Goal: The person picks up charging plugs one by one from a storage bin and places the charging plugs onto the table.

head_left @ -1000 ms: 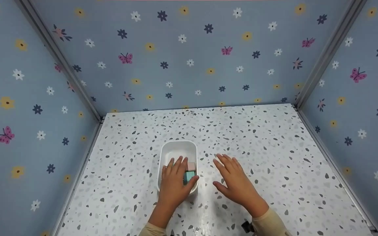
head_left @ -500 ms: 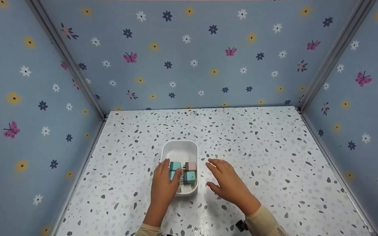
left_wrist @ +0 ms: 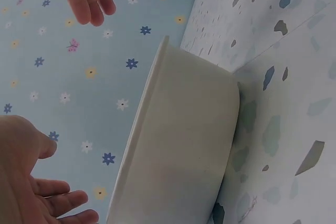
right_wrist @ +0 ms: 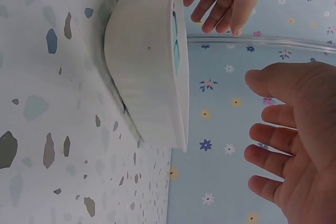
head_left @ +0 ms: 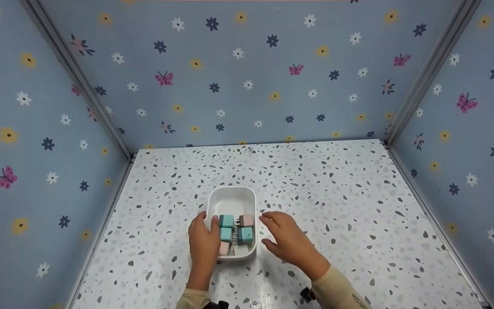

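Five pronged blocks [head_left: 245, 235] already lie inside the white bin [head_left: 232, 199] at lower centre, left hand [head_left: 204, 238] and right hand [head_left: 289, 238] relaxed, holding nothing; what remains is unclear.

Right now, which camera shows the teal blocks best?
The head view: it looks down into the white bin, showing three teal blocks. The right wrist view catches only slivers of them; the left wrist view shows the bin's outside, hiding them.
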A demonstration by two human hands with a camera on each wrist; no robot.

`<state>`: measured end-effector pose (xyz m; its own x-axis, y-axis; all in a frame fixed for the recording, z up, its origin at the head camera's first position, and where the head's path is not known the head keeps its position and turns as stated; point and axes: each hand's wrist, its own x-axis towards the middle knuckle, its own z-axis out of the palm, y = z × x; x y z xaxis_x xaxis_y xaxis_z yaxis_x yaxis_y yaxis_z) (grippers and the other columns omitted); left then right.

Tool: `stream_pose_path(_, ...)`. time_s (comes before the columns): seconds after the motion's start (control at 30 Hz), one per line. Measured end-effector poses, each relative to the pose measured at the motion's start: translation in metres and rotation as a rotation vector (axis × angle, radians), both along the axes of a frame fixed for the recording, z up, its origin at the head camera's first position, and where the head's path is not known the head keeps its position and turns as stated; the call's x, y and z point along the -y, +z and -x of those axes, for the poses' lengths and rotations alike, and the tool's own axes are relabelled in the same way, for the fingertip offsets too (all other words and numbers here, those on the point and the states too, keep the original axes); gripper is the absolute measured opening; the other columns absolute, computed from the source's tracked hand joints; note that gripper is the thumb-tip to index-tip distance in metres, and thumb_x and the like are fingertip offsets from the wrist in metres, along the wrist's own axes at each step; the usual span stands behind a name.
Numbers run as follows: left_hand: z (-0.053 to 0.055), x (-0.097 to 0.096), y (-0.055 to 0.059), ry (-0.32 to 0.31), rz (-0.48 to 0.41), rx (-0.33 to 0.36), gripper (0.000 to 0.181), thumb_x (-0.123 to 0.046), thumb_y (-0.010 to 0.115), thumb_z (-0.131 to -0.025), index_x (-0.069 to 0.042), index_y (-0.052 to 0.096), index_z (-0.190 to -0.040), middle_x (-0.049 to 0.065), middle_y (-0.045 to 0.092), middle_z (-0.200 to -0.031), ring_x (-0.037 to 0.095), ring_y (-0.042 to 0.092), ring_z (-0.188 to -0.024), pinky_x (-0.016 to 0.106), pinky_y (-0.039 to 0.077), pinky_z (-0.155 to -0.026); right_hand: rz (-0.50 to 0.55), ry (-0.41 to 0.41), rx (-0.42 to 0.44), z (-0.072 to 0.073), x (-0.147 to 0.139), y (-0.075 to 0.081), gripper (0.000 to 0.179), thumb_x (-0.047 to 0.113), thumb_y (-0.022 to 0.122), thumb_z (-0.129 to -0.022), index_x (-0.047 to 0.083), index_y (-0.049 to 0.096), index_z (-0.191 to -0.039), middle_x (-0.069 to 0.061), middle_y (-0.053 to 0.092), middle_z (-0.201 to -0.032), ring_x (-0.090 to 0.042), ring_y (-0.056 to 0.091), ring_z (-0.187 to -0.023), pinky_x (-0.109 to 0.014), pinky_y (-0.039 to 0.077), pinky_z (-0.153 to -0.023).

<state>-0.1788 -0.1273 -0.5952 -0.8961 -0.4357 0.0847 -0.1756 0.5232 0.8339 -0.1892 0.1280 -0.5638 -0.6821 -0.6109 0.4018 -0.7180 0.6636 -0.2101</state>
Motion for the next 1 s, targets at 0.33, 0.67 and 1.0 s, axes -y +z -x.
stream_pose_path(0.33, 0.011, 0.008, -0.011, 0.029, -0.023, 0.103, 0.051, -0.032, 0.051, -0.107, 0.004, 0.049, -0.143, 0.026, 0.056, -0.138, 0.042, 0.053, -0.132, 0.056, 0.040, -0.109, -0.001, 0.026, 0.002, 0.007, 0.016, -0.009, 0.058, 0.023, 0.083, -0.087, 0.004, 0.061, -0.137, -0.009, 0.062, -0.130, -0.027, 0.059, -0.121, -0.046, 0.045, -0.106)
stream_pose_path(0.67, 0.019, 0.006, -0.021, 0.062, -0.008, 0.130, 0.046, -0.030, 0.050, -0.108, 0.003, 0.053, -0.140, 0.026, 0.060, -0.130, 0.042, 0.058, -0.124, 0.057, 0.044, -0.102, -0.039, 0.016, 0.006, 0.016, 0.029, -0.013, 0.054, 0.019, 0.083, -0.084, 0.005, 0.064, -0.132, -0.008, 0.065, -0.125, -0.026, 0.061, -0.118, -0.044, 0.045, -0.105)
stream_pose_path(1.0, 0.025, 0.010, -0.029, 0.070, 0.022, 0.115, 0.038, -0.025, 0.046, -0.110, 0.004, 0.061, -0.128, 0.022, 0.061, -0.116, 0.038, 0.061, -0.109, 0.052, 0.046, -0.093, -0.109, 0.018, 0.068, 0.017, 0.047, -0.014, 0.048, 0.019, 0.081, -0.085, 0.008, 0.067, -0.130, -0.005, 0.067, -0.122, -0.023, 0.062, -0.115, -0.043, 0.044, -0.107)
